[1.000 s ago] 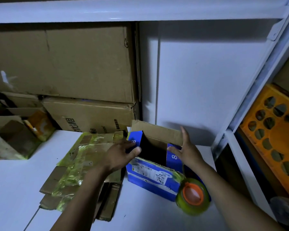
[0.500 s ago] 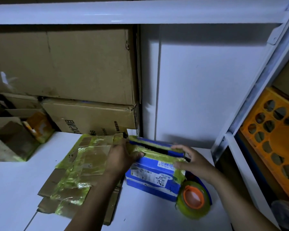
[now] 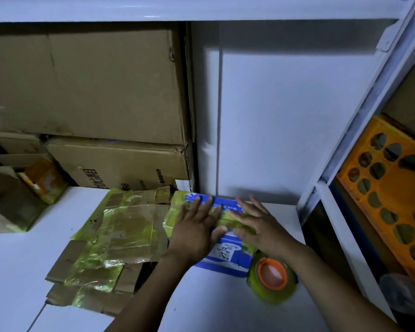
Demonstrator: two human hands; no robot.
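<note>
Blue cardboard lay directly under our palms: the box [image 3: 228, 254] sat at twelve o'clock on the white shelf [image 3: 225, 307], close to the back wall, its long axis running nine to three. Our left hand [image 3: 197, 226] and right hand [image 3: 256, 224] pressed flat on its closed top, fingers straight, side by side, gripping nothing. The tape roll [image 3: 272, 277] stood at four o'clock from the box, against its near right corner, so we judged our right hand the nearer to fetch it. Flattened cardboard [image 3: 120, 236] lay at nine o'clock.
</note>
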